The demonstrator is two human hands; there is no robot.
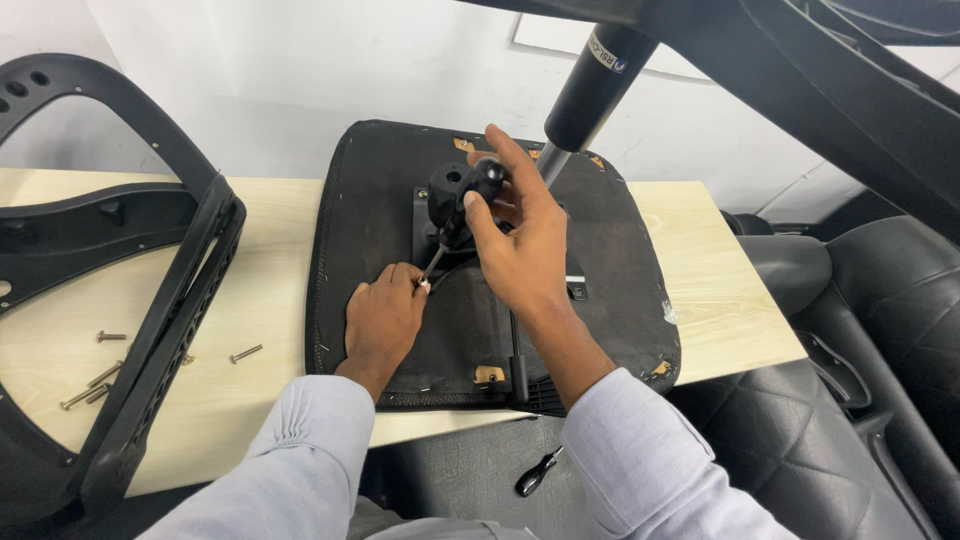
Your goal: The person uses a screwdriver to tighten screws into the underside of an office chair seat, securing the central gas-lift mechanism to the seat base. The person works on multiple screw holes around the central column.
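An upturned black chair seat (620, 270) lies on a light wooden table (735, 300), underside up, with a black metal mechanism plate (425, 215) at its middle. My right hand (520, 235) grips the black handle of a screwdriver (470, 195), which slants down to the left. My left hand (385, 320) rests on the seat and pinches a small silver screw (424, 286) at the screwdriver's tip. A black gas-lift cylinder (592, 85) rises from the mechanism toward the upper right.
A black plastic chair back frame (150, 300) lies on the table's left side. Several loose bolts (245, 353) lie beside it. A second black screwdriver (535, 473) rests below the table edge. Black chair seats (880, 330) stand at the right.
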